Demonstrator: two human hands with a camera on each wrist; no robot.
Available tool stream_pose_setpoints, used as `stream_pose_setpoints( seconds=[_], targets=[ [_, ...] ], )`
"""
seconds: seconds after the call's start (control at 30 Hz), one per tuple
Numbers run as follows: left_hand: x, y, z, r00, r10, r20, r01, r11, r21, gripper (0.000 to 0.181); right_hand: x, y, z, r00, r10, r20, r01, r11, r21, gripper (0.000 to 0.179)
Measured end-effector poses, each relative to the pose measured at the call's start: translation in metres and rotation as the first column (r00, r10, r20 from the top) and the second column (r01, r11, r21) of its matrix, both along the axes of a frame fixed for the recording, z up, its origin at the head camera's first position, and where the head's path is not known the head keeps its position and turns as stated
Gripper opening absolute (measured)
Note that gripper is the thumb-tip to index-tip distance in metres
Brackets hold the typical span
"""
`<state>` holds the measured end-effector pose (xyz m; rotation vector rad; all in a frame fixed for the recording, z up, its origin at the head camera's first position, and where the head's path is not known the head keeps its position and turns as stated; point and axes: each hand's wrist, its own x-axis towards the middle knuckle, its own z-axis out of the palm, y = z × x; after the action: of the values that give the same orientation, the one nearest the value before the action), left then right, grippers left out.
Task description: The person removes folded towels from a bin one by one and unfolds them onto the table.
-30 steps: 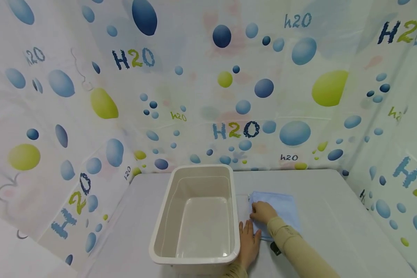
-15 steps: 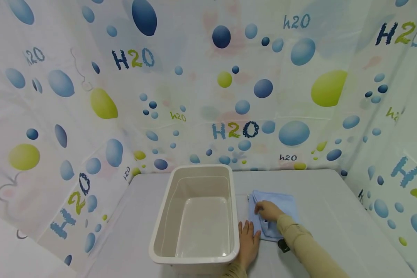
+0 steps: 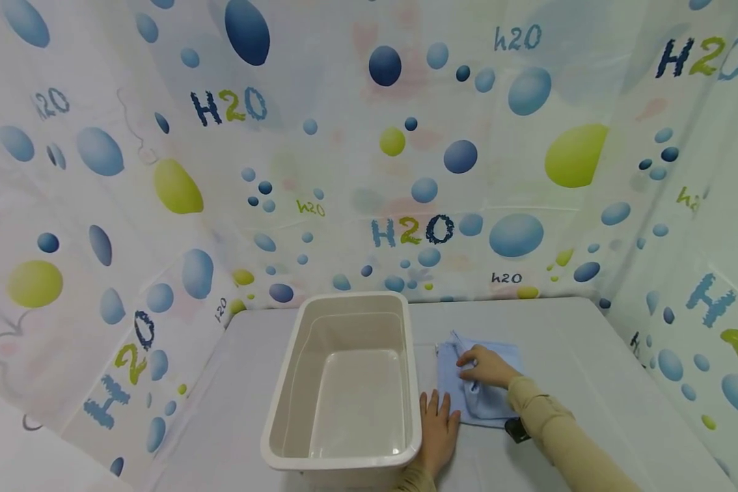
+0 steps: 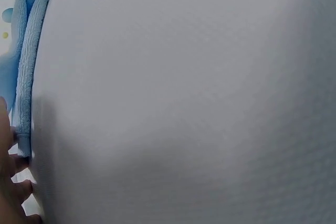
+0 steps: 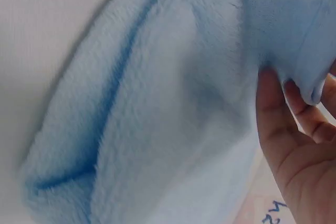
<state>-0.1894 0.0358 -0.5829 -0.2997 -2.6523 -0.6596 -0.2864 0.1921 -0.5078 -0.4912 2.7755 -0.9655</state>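
A light blue plush towel (image 3: pixel 447 383) lies folded on the table to the right of a beige plastic basin (image 3: pixel 338 463). My right hand (image 3: pixel 488 367) pinches one layer of the towel between thumb and fingers, holding it raised. In the right wrist view, the fluffy cloth (image 5: pixel 157 103) drapes down from those fingers (image 5: pixel 275 108). My left hand (image 3: pixel 438 427) rests palm down on the table between basin and towel, fingers spread and straight. Its thumb is right at the towel's lower left corner. The left wrist view catches only fingertips beside the towel's folded edge (image 4: pixel 29 72).
The deep basin stands left of both hands, its right rim close to the left hand. A white cloth covers the table (image 3: pixel 566 355). Behind and at both sides hangs a curtain (image 3: pixel 344 171) printed with bubbles and "H2O". A small black device (image 3: pixel 517 430) sits under the right sleeve.
My right hand has moved slightly right, lifting and folding back the towel's upper layer from its left side. My left hand has stayed in place beside the basin.
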Motion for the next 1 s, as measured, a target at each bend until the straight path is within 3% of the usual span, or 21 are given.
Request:
stream_pose_setpoints(
  seconds=[0.13,0.43,0.67,0.8,1.0],
  targets=[
    [0.0,-0.001,-0.001,1.0,0.003,-0.005,-0.003,1.0,-0.002,0.037,-0.002,0.011,0.006,0.999,0.025,-0.039,-0.025,1.0,-0.014,0.027],
    [-0.001,0.001,-0.006,0.993,0.015,-0.119,-0.017,1.0,-0.01,0.034,-0.004,0.038,0.021,0.998,0.008,-0.061,-0.009,1.0,-0.018,0.03],
    [0.0,0.0,-0.007,0.993,0.006,-0.12,-0.009,1.0,-0.022,0.034,-0.001,0.061,0.039,0.989,0.029,-0.148,-0.025,0.999,0.033,0.028],
    [0.001,0.0,-0.007,0.991,0.007,-0.137,-0.013,0.999,-0.04,0.034,0.004,0.073,0.048,0.985,0.024,-0.171,-0.013,0.998,0.067,0.029],
    [0.001,0.001,-0.005,0.995,0.005,-0.096,-0.008,1.0,-0.024,0.036,0.012,0.09,0.058,0.985,0.012,-0.171,0.003,0.996,0.091,0.032]
  ],
)
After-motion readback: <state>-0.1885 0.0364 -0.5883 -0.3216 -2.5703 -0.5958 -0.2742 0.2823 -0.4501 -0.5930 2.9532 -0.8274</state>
